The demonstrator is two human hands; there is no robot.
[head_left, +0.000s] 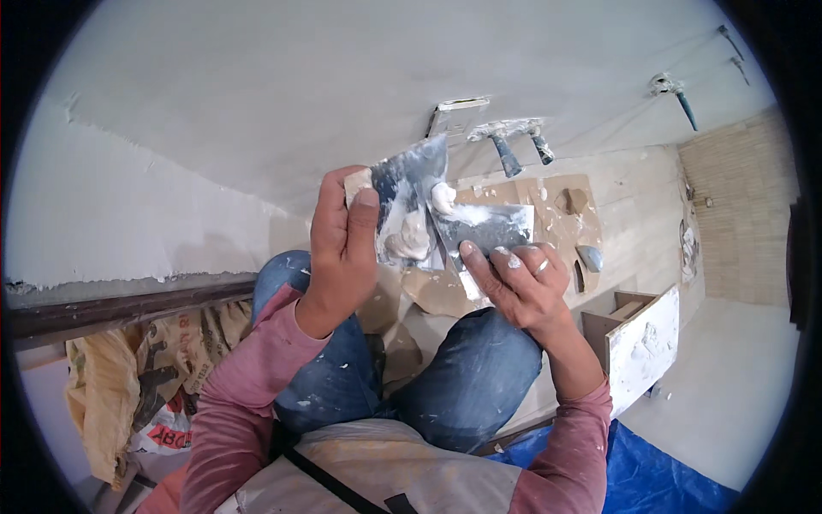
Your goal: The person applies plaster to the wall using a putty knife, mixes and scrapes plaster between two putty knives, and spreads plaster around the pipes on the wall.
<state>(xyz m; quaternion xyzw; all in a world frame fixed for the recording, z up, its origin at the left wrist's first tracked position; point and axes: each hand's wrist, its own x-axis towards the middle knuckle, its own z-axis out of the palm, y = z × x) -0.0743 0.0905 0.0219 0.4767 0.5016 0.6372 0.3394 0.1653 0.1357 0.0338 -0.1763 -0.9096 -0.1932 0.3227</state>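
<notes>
In my left hand (342, 240) is a flat metal putty knife (401, 180), its pale handle end showing by the fingers. A thick lump of white putty (409, 238) sits on its blade. My right hand (524, 278) is closed on a second wide putty knife (497, 226), with the thumb and fingers along its near edge. A smaller dab of white putty (443, 198) clings where the two blades meet or overlap. White smears mark both blades and the right fingers. Both tools are held above my knees, in front of the wall.
Corrugated pipe ends (505, 156) and a wall box (458, 116) stick out of the grey wall (282, 77). Cardboard (565, 197) lies on the floor. To the right stands a putty-smeared white board (644, 343), with a blue tarp (659, 475) nearer. Sacks (171, 360) lie left.
</notes>
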